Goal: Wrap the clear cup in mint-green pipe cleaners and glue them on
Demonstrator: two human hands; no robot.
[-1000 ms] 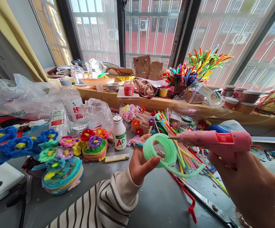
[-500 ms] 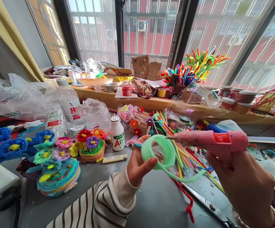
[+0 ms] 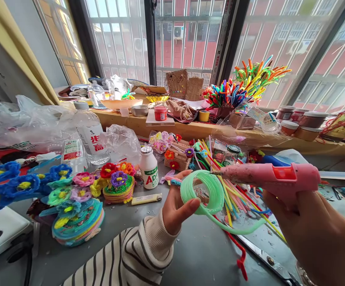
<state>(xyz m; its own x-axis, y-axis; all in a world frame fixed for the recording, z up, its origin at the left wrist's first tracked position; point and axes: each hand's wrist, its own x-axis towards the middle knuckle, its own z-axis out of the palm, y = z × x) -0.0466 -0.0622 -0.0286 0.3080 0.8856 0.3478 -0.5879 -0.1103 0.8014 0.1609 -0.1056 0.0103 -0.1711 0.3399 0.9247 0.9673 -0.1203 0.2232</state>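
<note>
My left hand (image 3: 177, 206), in a striped sleeve, pinches a pale green pipe-cleaner coil (image 3: 210, 190) between thumb and fingers, holding it up over the grey table. A loose green tail of the coil (image 3: 238, 228) trails off to the right. My right hand (image 3: 312, 234) grips a pink glue gun (image 3: 272, 176). Its nozzle points left and touches the coil's upper right rim.
Finished pipe-cleaner flower coasters (image 3: 77, 222) and blue flowers (image 3: 11, 182) lie at the left. A small white bottle (image 3: 149, 171), a lighter (image 3: 146, 198), water bottles (image 3: 90, 133) and loose coloured pipe cleaners (image 3: 235, 194) crowd the table. A red pipe cleaner (image 3: 238, 254) lies near the front. The windowsill holds jars (image 3: 306, 127).
Both hands with the coil and the glue gun have stayed nearly in place. The view has shifted slightly.
</note>
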